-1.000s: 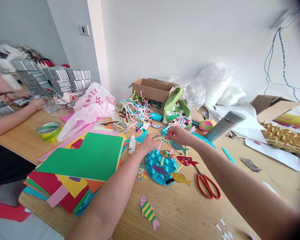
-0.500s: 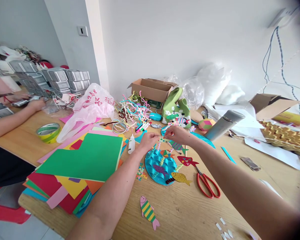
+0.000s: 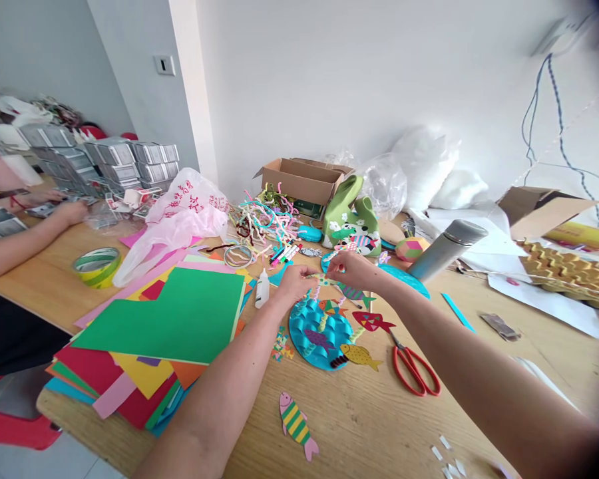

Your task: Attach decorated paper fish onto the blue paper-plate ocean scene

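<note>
Above the far edge of a round blue board (image 3: 304,332) with wavy paper, my left hand (image 3: 295,282) pinches one end of a pale spotted paper fish (image 3: 325,281). My right hand (image 3: 352,269) has its fingertips closed at the fish's other end; the exact grip is small and partly hidden. Paper fish stand out from the board on twisted stems: a red fish (image 3: 370,320), a yellow fish (image 3: 362,355), a purple fish (image 3: 319,340) and a striped green one (image 3: 357,293). Nearer me, a pink fish with green and yellow stripes (image 3: 295,420) lies flat on the table.
Red-handled scissors (image 3: 415,372) lie right of the board. To the left are a glue bottle (image 3: 262,290) and stacked coloured paper (image 3: 170,319). A grey flask (image 3: 449,249) leans at the right, pipe cleaners (image 3: 267,223) lie behind. Another person's hand (image 3: 71,213) works at far left.
My hands stay at nearly the same spot, with the spotted fish turned slightly between the fingers. The other person's hands at the left have shifted a little.
</note>
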Demonstrator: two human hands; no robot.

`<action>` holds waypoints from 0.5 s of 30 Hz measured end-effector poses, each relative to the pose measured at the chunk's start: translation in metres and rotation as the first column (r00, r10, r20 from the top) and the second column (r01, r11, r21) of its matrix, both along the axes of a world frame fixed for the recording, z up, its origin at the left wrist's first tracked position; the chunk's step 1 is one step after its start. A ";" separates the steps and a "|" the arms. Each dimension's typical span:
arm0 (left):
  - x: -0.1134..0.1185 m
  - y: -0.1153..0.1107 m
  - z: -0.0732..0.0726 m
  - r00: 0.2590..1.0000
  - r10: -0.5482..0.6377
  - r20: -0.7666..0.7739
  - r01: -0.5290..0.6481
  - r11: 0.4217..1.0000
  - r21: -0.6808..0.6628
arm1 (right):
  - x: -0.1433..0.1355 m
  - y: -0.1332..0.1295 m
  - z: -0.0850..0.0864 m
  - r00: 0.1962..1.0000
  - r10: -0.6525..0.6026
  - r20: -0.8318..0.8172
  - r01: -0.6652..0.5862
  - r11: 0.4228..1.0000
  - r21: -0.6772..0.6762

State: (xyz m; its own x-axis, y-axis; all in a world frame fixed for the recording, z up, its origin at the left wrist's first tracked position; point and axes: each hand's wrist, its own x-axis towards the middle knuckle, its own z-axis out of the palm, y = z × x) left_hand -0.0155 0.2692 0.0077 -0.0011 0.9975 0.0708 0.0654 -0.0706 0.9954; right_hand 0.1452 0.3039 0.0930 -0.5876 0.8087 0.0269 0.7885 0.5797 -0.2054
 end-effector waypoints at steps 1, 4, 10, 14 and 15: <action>0.000 0.000 0.000 1.000 0.000 -0.002 0.000 1.000 0.002 | -0.001 -0.001 0.001 1.000 -0.005 0.006 0.005 1.000 0.005; 0.000 0.001 -0.002 1.000 0.004 -0.007 -0.004 1.000 0.007 | -0.002 -0.004 0.002 1.000 -0.018 0.015 0.018 1.000 0.013; 0.001 0.002 -0.003 1.000 0.006 -0.005 -0.006 1.000 0.013 | -0.001 -0.006 0.003 1.000 -0.030 0.009 0.030 1.000 -0.006; 0.000 0.002 -0.002 1.000 -0.005 0.003 0.005 1.000 0.018 | -0.002 -0.007 0.000 1.000 -0.012 0.010 0.012 1.000 0.003; 0.000 0.002 -0.002 1.000 -0.009 0.005 0.009 1.000 0.021 | -0.003 -0.007 -0.001 1.000 -0.011 0.017 0.011 1.000 0.008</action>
